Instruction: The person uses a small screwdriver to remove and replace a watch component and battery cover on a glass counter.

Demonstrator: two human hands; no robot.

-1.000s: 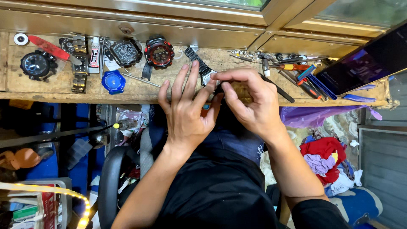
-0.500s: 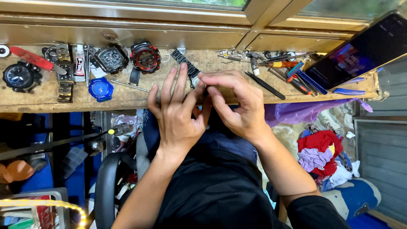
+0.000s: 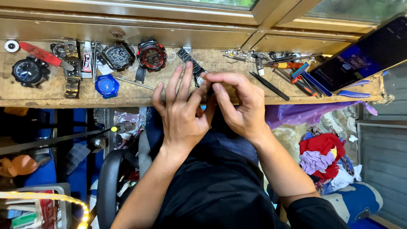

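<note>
I see both hands brought together at the front edge of the wooden tabletop (image 3: 127,95). The left hand (image 3: 182,114) has its fingers spread upward, and its thumb and forefinger pinch one end of a dark metal watch bracelet (image 3: 190,63), which lies on the tabletop and runs away from the hands. The right hand (image 3: 237,106) is curled, its grip closed on a small part at the same spot; what exactly it pinches is hidden behind the fingers. I judge the work on the bracelet end to be in the middle: the piece is held, but nothing looks finished or put aside. The red-and-black watch (image 3: 151,55), the black watch (image 3: 118,55) and the blue round cap (image 3: 107,86) lie untouched to the left. The screwdrivers (image 3: 288,65) rest to the right, not in hand.
</note>
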